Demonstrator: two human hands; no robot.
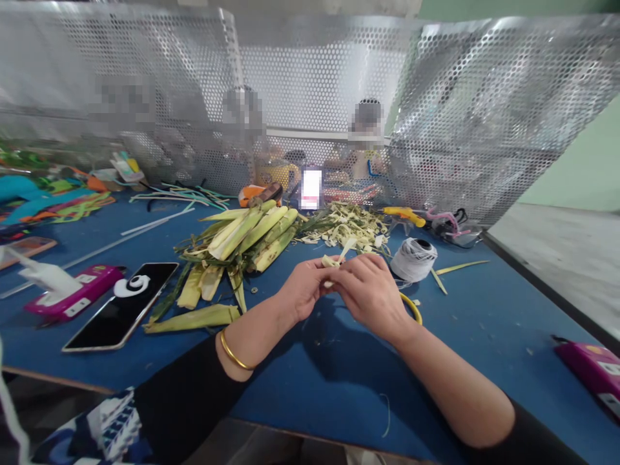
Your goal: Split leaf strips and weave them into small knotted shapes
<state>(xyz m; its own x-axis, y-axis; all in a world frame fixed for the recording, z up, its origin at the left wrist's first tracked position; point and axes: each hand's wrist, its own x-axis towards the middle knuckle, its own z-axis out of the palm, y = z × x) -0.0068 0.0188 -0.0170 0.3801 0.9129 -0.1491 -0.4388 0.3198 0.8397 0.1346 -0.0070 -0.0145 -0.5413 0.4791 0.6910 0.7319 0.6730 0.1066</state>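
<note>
A pale strip of corn husk (347, 249) sticks up from between my fingers above the middle of the blue table. My left hand (301, 289) pinches its lower part, and my right hand (372, 292) closes on it from the other side, hiding most of the fingertips. Just beyond my right hand stands a spool of white thread (411, 261). A yellow curved band (411, 308) lies partly under that hand. To the left rests a heap of green and cream corn husks (249, 236). Behind my hands is a pile of small husk scraps (346, 223).
At left lie a black phone (121, 313) and a magenta tissue pack (80, 294); another magenta pack (593, 371) is far right. A yellow-handled tool (405, 216) lies near the perforated metal screen (320, 71). People sit beyond it. A lit phone (310, 188) stands before it.
</note>
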